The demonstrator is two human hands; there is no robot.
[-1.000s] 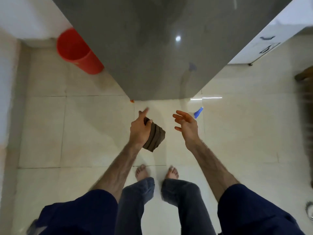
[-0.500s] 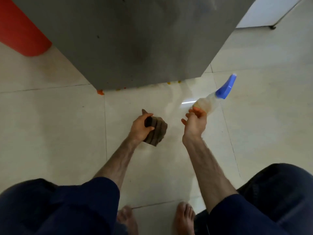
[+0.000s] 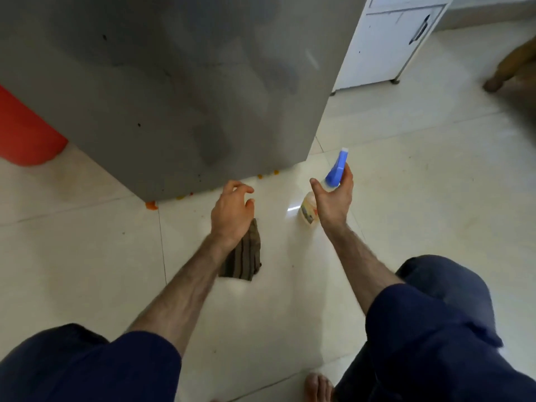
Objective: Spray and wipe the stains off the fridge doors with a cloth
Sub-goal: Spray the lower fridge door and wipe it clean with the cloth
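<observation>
The fridge door (image 3: 179, 82) fills the upper left of your view, its grey face carrying dark specks and smudges, with orange crumbs (image 3: 150, 205) scattered on the floor tiles (image 3: 406, 198) along its bottom edge. Just below it, your left hand (image 3: 232, 213) hovers low with the fingers loosely curled; the brown striped cloth (image 3: 242, 258) hangs from under the palm, so you seem to hold it there, though the grip itself is hidden. To the right, your right hand (image 3: 333, 198) is wrapped around the neck of the spray bottle (image 3: 310, 211), thumb out to the left, fingers beside the blue trigger head (image 3: 336, 169), which points up toward the door's lower corner.

You look to be at the spraying step, bottle in hand but not yet aimed squarely. Next, turn the nozzle onto the stained lower panel and squeeze, then bring the cloth up flat against the steel. Both forearms reach forward from a crouch. A red bin (image 3: 26, 132) stands at the far left, a white cabinet (image 3: 385, 42) beyond the fridge.
</observation>
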